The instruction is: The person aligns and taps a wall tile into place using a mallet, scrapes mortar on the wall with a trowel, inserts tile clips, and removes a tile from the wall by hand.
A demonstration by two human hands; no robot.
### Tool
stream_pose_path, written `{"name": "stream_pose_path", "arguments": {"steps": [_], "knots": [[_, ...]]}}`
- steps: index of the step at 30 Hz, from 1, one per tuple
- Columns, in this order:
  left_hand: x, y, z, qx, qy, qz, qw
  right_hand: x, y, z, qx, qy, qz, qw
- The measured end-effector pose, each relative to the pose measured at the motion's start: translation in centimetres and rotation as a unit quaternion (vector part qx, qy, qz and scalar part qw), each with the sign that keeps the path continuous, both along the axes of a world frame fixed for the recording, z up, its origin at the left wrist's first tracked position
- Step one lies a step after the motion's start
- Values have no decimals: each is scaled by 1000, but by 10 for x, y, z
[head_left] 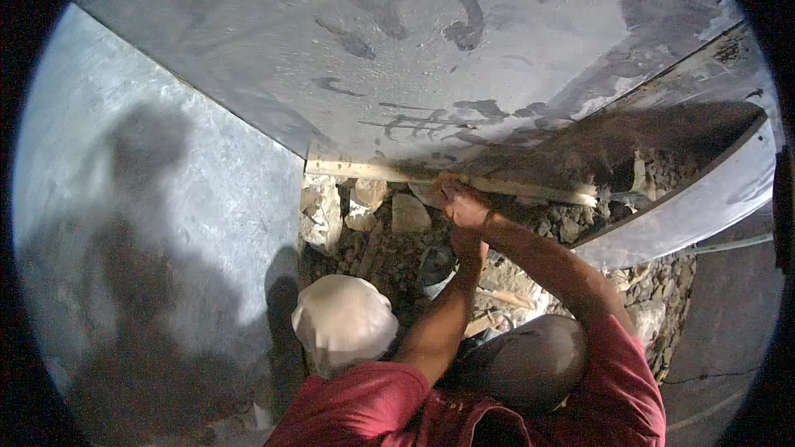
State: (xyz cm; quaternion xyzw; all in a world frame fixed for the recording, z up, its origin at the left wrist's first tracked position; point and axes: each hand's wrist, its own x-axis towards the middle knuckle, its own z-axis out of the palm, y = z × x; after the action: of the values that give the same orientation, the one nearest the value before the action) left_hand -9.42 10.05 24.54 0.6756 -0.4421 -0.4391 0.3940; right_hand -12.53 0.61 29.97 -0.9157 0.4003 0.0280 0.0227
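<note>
My right hand [466, 204] is closed against a long pale wooden strip [373, 171] at the foot of a grey panel. Its fingers are curled at the strip's near edge, and what they hold, if anything, is hidden. My left hand [469, 242] is just below the right, with its fingers mostly covered by it. The strip runs from the left corner to the right. Broken stones [410, 213] and rubble lie right below it.
A smooth grey board [166, 199] stands at the left, and a large smeared panel [414, 41] leans overhead. A curved pale sheet edge [687, 215] juts in from the right. My knees [344, 323] are bent close to the rubble.
</note>
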Motion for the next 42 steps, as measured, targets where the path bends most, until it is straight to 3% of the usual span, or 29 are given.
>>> {"name": "stream_pose_path", "arguments": {"steps": [2,4,5,8,10,12,13,15,18,21,23,25,27,29,30,31,33,35,37,39,41,42], "knots": [[1,-2,-2,-5,7,2,1000,3,3,7,-39,53,9,998],[3,-3,-3,-10,19,4,1000,-2,8,-11,-3,32,-8,999],[5,-5,-2,-13,27,6,1000,-12,9,-34,62,-12,-23,998],[5,-10,2,-36,82,12,996,-21,15,-24,159,-170,-91,968],[6,-15,11,-78,238,33,967,-21,23,15,189,-284,-140,930],[15,-20,33,-120,215,-9,969,-19,28,48,199,-368,-174,891],[24,-23,50,-137,11,-71,988,-20,31,61,194,-396,-186,878],[25,-27,51,12,-23,-110,994,-30,37,70,158,-388,-197,886],[17,-32,24,85,-5,-110,990,-48,50,41,157,-342,-251,892],[11,-28,22,122,83,-62,987,-62,67,-3,270,-319,-375,827],[5,-22,-4,215,220,35,951,-47,82,43,266,-323,-445,792],[-13,-13,-83,348,407,187,824,-42,96,58,276,-363,-475,753],[-17,0,-32,272,514,190,791,-43,113,48,299,-440,-464,708],[4,3,48,324,530,166,766,-45,134,42,289,-452,-485,690],[10,10,23,280,558,79,777,-47,148,26,265,-486,-483,678],[10,15,25,325,509,53,795,-42,157,29,239,-519,-479,666],[10,13,33,395,399,-5,827,-45,173,64,253,-464,-490,693],[16,16,36,355,353,-100,860,-54,185,28,207,-461,-481,717],[10,11,-30,244,147,-128,950,-70,198,-11,156,-393,-467,777],[32,-3,17,274,148,-242,919,-66,207,2,176,-495,-490,696],[43,-17,43,255,87,-291,918,-83,221,-73,166,-462,-523,696],[47,-23,50,250,57,-311,915,-86,220,-74,159,-441,-519,715]]}}
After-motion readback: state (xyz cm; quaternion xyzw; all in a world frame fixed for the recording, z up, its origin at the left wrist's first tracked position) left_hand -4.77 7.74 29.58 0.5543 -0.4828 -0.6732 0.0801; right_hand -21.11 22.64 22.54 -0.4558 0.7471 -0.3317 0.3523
